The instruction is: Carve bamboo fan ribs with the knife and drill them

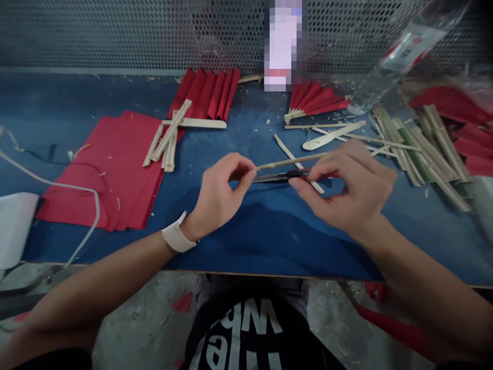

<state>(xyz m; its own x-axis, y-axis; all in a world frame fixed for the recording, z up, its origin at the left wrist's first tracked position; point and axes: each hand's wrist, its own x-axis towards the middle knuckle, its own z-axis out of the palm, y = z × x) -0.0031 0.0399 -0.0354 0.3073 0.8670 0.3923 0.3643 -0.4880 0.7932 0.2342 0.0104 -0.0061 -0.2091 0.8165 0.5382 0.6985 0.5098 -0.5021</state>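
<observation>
While pinched hands [225,198] [348,190] hold thin strip [285,163] and knife [297,174], strip running crosswise, blade [271,178] pointing left

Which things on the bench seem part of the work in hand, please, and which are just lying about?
In the work, it seems:
- held strip
- knife
- bamboo pieces
- red sheets
- folded red paper

Probably just lying about:
- plastic bottle
- white cord

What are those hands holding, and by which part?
The left hand pinches a thin bamboo strip by one end; the right hand holds a knife by its handle.
</observation>
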